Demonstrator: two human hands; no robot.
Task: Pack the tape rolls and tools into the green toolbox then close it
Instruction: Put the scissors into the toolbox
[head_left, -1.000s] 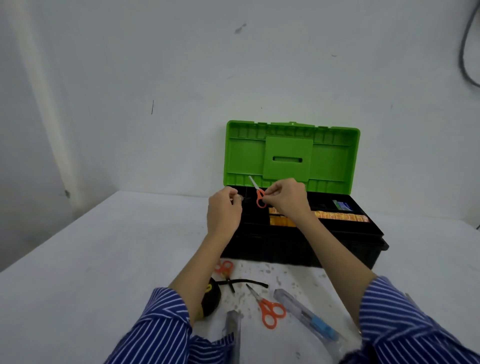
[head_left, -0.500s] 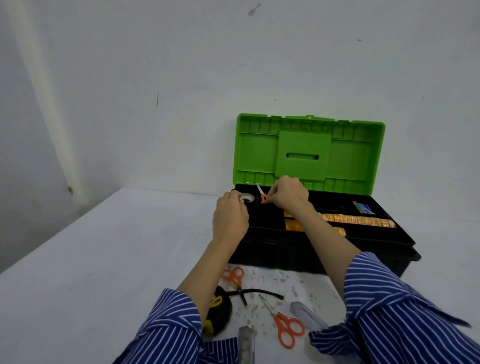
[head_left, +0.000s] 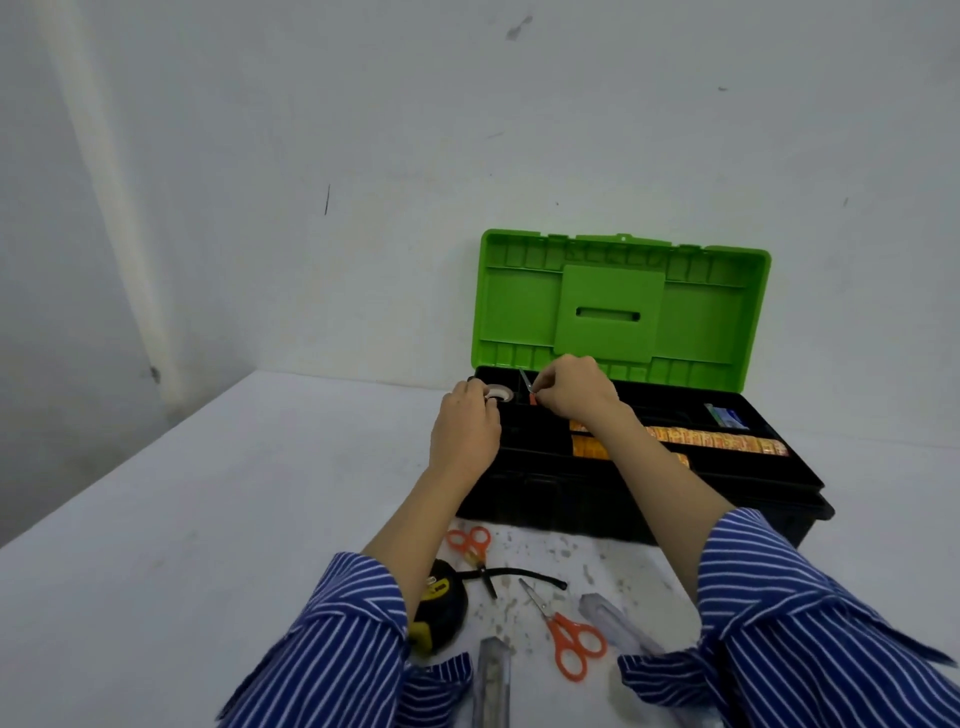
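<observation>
The toolbox stands open against the wall, its green lid (head_left: 621, 306) upright and its black tray (head_left: 753, 470) facing me. My left hand (head_left: 465, 431) holds a white tape roll (head_left: 500, 393) over the tray's left end. My right hand (head_left: 571, 391) pinches a small orange-handled pair of scissors (head_left: 529, 388), blades up, just right of the roll. Orange tape rolls (head_left: 717, 439) lie in a row in the tray.
On the table in front of the box lie orange scissors (head_left: 569, 636), another orange-handled tool (head_left: 470, 543), a black and yellow tape measure (head_left: 439, 608), a black cable (head_left: 524, 574) and two clear packaged tools (head_left: 491, 680). A small blue packet (head_left: 727, 415) sits at the tray's right.
Both hands have sunk from above the tray to its left end. The white tape roll now shows at my left hand. The view has shifted, so the box sits further right.
</observation>
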